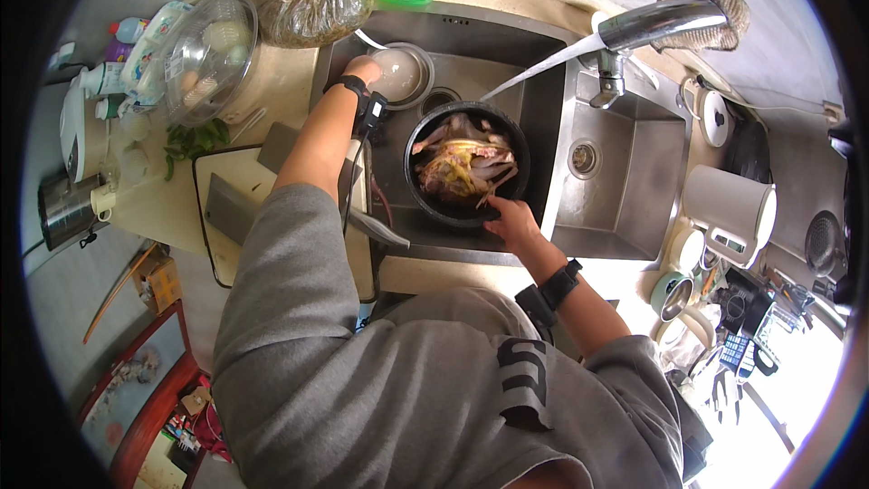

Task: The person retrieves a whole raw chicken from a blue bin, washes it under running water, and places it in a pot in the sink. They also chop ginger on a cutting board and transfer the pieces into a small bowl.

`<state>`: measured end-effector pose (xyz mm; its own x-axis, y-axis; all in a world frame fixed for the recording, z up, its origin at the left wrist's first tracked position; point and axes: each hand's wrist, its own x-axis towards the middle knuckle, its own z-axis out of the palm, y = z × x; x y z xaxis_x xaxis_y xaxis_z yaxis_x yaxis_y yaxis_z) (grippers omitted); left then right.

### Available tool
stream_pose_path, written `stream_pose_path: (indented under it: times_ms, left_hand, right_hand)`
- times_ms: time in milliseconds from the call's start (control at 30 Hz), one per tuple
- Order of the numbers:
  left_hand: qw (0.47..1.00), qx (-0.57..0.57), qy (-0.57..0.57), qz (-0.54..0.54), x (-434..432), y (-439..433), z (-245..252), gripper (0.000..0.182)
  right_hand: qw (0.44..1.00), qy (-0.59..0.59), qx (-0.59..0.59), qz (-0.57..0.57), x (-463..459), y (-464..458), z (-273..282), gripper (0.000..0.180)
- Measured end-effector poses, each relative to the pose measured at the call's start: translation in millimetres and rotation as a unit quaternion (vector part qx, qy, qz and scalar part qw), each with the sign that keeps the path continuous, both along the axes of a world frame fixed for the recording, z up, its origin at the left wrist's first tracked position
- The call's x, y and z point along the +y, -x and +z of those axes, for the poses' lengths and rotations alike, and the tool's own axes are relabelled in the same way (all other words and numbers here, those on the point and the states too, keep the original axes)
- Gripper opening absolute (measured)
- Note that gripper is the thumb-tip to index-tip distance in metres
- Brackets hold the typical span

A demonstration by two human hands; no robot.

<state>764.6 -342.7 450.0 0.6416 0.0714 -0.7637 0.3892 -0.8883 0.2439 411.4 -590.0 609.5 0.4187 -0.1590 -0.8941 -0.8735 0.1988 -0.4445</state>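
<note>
A black round pot (413,185) stands in the large left basin of the steel sink (538,217). Inside it lies a raw plucked poultry carcass (465,166), yellowish fat showing and a leg pointing towards me. My right hand (514,223) grips the pot's near right rim, fingers over the edge close to the bird's foot. At the basin's far left sits a metal bowl (426,75) of cloudy liquid. My left hand (363,70) holds its left rim; some of its fingers are hidden. Water runs from the chrome faucet (662,20) towards the pot's far edge.
Left of the sink, a cleaver (231,207) lies on a cutting board (220,261), its handle reaching over the basin edge. Green peppers (197,139), a clear-lidded container (210,61) and a tied plastic bag (312,3) are behind. A white pitcher (726,207) stands right.
</note>
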Motion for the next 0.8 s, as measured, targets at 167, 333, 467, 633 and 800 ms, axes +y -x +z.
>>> stream_pose_path:
  times_ms: [167,333,467,633,800]
  left_hand:
    - [0.978,-0.061,-0.05,-0.195,-1.1,2.9,46.0,0.023]
    - [0.913,-0.127,0.066,-0.382,-28.9,24.9,124.0,0.021]
    - [0.937,-0.034,0.328,-0.113,-68.3,70.2,142.4,0.019]
    - [0.836,0.056,0.483,0.253,-126.2,125.8,153.5,0.017]
    - [0.671,0.116,0.593,0.43,-155.6,155.7,164.8,0.025]
  right_hand:
    - [0.998,0.017,-0.05,-0.035,-13.5,-25.0,-20.2,0.032]
    - [0.988,0.04,-0.127,-0.074,-39.6,-69.4,-23.3,0.042]
    - [0.983,0.111,-0.137,0.053,-54.5,-96.3,-5.1,0.046]
    - [0.973,0.001,-0.227,-0.036,-38.1,-144.0,7.3,0.027]
    - [0.964,-0.096,-0.213,-0.127,-14.9,-176.8,-8.1,0.033]
